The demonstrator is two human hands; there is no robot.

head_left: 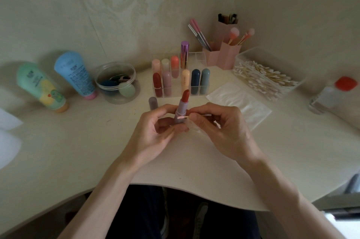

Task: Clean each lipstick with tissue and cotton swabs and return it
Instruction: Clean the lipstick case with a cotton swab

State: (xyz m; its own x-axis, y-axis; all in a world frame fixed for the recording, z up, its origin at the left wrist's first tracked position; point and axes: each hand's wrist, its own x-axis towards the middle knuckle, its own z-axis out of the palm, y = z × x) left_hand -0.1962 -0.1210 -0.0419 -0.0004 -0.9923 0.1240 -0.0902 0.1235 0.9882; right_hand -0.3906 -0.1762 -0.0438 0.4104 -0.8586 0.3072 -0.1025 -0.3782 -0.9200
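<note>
My left hand (155,131) grips an uncapped mauve lipstick (182,109) upright, its red bullet extended. My right hand (220,127) pinches a cotton swab (185,117), whose pink-stained tip touches the lipstick tube near its collar. The lipstick's mauve cap (153,103) stands on the desk just behind my left hand. A clear organizer (200,57) behind holds several capped lipsticks. White tissue (243,106) lies flat to the right of my hands.
A clear box of cotton swabs (266,76) stands at the back right. Pink brush holders (224,53) are behind it. A round jar (116,82) and two tubes (74,75) lie left. A red-capped bottle (333,94) stands far right.
</note>
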